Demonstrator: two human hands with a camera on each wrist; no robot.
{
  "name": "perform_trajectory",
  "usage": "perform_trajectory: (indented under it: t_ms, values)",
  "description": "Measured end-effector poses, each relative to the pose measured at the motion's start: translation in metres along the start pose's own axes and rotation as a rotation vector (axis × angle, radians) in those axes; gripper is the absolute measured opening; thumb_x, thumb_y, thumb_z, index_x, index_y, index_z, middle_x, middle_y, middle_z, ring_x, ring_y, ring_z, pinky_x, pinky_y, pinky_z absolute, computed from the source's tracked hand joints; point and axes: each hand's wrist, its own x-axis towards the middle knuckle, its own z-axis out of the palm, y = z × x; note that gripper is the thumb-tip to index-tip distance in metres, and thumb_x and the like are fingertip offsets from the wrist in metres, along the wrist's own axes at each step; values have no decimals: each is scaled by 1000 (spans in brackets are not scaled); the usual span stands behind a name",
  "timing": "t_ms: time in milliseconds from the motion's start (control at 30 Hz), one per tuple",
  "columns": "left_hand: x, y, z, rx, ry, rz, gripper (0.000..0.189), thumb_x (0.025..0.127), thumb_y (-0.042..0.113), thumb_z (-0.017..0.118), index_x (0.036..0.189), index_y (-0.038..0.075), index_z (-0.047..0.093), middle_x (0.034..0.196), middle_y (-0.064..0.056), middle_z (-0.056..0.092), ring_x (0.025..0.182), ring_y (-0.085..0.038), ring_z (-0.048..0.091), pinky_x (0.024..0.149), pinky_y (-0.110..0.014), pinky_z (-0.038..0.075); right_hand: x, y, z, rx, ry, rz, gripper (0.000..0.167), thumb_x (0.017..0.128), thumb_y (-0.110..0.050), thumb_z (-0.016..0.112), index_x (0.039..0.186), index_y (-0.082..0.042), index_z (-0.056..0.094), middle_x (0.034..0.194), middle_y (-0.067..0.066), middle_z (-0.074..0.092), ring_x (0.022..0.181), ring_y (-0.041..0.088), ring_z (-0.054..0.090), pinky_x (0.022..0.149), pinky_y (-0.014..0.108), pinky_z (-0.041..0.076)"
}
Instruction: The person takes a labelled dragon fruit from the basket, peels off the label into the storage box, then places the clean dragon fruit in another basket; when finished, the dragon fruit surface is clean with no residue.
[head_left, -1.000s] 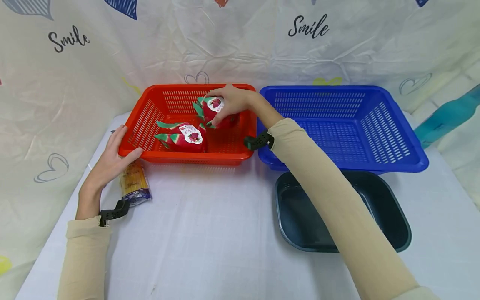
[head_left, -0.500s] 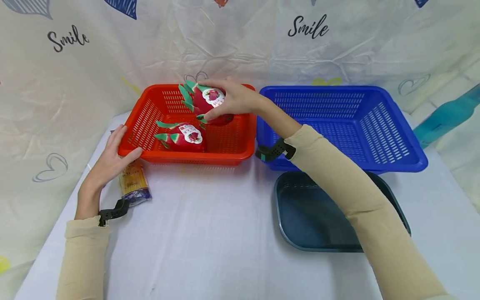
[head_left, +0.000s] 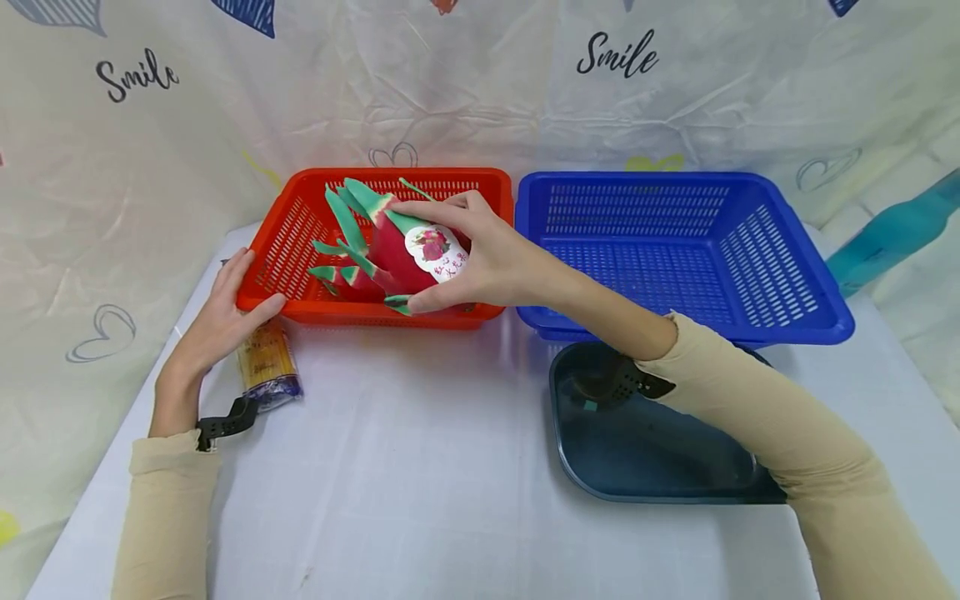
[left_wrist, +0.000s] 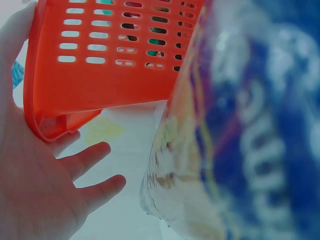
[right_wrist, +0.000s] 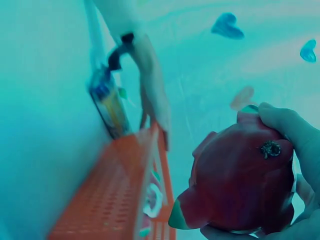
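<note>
My right hand [head_left: 487, 258] grips a red dragon fruit [head_left: 401, 254] with green leaf tips and a white round label, holding it up above the red basket [head_left: 390, 315]. In the right wrist view the stem end of this dragon fruit [right_wrist: 240, 175] faces the camera, with fingers and thumb around its sides. A second dragon fruit [head_left: 356, 286] lies in the basket, mostly covered by the raised one. At the basket's left front corner rests my left hand [head_left: 225, 312], fingers spread and straight against the rim. The left wrist view shows that hand [left_wrist: 45, 185] beside the basket wall [left_wrist: 105, 85].
A blue basket [head_left: 780, 335] stands right of the red one. In front of it sits a dark tray [head_left: 637, 467], partly under my right forearm. A pack of noodle-like sticks [head_left: 270, 362] lies by my left wrist. A teal bottle [head_left: 892, 233] is at the far right.
My right hand has lifted the dragon fruit out of the red basket and brought it up and nearer the camera, turning its leaf tips leftward. The left hand has stayed in place.
</note>
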Motion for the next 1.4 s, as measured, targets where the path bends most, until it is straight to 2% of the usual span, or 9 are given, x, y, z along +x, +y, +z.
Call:
perform_trajectory:
  t_ms: [133, 300, 567, 767, 967, 1400]
  values:
    - [0, 0, 1, -1, -8, -3, 88, 92, 48, 54, 157, 28, 0, 165, -1, -8, 145, -45, 17, 102, -75, 30, -19, -1, 6, 17, -10, 36, 85, 67, -37, 88, 140, -45, 45, 132, 1, 38, 125, 12, 36, 82, 27, 57]
    - [1, -1, 1, 0, -10, -6, 88, 92, 49, 54, 157, 28, -1, 165, -1, -8, 144, -45, 19, 102, -75, 30, -40, 0, 13, 65, -26, 43, 85, 68, -35, 87, 140, -45, 45, 132, 1, 38, 126, 13, 35, 83, 29, 57]
    - [1, -2, 2, 4, -12, -12, 88, 92, 49, 54, 157, 28, -1, 165, -1, -9, 144, -46, 18, 101, -75, 30, -74, 2, 24, 150, -105, 73, 84, 70, -28, 86, 141, -45, 45, 133, -2, 36, 127, 15, 37, 82, 28, 58]
    - [2, 0, -1, 2, 3, 2, 88, 91, 49, 55, 157, 28, 0, 165, 0, -8, 144, -44, 19, 102, -74, 31, -93, 8, 35, 205, -145, 61, 86, 68, -23, 88, 142, -39, 46, 134, -1, 37, 129, 18, 38, 82, 27, 58]
    - [3, 2, -3, -8, -2, 4, 88, 91, 49, 55, 157, 29, 1, 165, 1, -9, 144, -44, 19, 102, -74, 31, -103, 14, 42, 195, -169, 33, 87, 67, -23, 89, 143, -32, 46, 135, 4, 39, 130, 23, 38, 80, 24, 58]
    - [0, 0, -1, -1, -13, -11, 88, 92, 49, 55, 157, 28, -1, 165, -1, -9, 145, -45, 17, 101, -74, 32, -100, 34, 62, 98, -296, 113, 84, 69, -33, 86, 143, -36, 46, 135, 6, 39, 125, 23, 43, 80, 21, 56]
